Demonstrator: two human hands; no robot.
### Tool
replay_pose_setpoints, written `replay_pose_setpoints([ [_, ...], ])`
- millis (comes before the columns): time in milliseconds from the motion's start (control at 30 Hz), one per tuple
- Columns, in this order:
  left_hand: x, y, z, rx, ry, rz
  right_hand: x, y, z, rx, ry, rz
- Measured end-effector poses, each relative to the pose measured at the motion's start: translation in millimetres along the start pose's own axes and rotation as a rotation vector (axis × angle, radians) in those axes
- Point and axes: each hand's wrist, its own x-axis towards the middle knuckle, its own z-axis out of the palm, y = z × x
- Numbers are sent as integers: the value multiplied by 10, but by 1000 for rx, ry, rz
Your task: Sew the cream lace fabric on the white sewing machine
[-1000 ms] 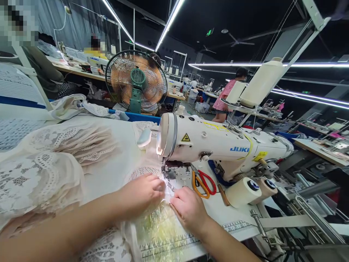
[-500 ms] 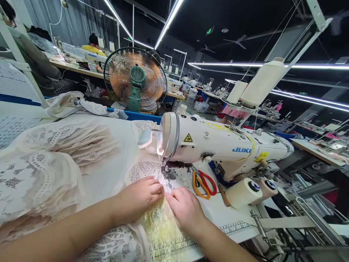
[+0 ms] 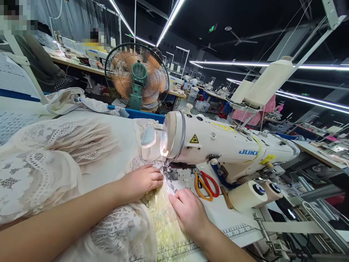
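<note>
1. Lace fabric [image 3: 152, 214], pale yellow-green and sheer, lies flat on the sewing table [image 3: 234, 222] at 6 o'clock from the presser foot [image 3: 170, 174] of the sewing machine [image 3: 218, 145]. Its far end runs up to the foot.
2. Left hand [image 3: 141, 180] rests palm down on the fabric at 9 o'clock of the foot. Fingers together, slightly curled, tips pressed on the cloth just beside the foot; nothing clamped between them.
3. Right hand [image 3: 189, 211] rests on the fabric at 5 o'clock of the foot. Fingers bent and close together, tips on the cloth edge. Whether they pinch the edge or only press on it, I cannot tell.
4. The fabric strip lies between the two hands and under both sets of fingertips.
5. A heap of cream lace [image 3: 46, 163] covers the table at 9 o'clock of the left forearm.
6. Scissors [image 3: 205, 183] with orange and red handles lie on the machine bed at 3 o'clock of the foot, apart from both hands. Two thread cones [image 3: 249, 194] lie on their sides at 3 o'clock of the scissors.
7. Against the earlier frames: the left hand has moved up toward 12 o'clock, nearer the foot. The right hand sits a little further back from the left; the two no longer nearly touch. More lace is bunched under the left wrist. Scissors and cones unchanged.
</note>
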Motion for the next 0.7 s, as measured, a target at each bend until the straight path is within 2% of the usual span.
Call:
replay_pose_setpoints([
  [233,60,-123,5,100,-2,-5,-9,1,19,36,32,13],
  [433,62,-251,102,164,-11,-103,-15,-4,11,26,10,21],
  [500,60,-240,49,200,-26,-163,-24,-8,10,26,-10,35],
  [600,48,-129,-137,218,-6,-247,-35,-7,8,43,-4,47],
  [700,10,59,-342,13,11,-283,-29,14,-6,86,24,42],
])
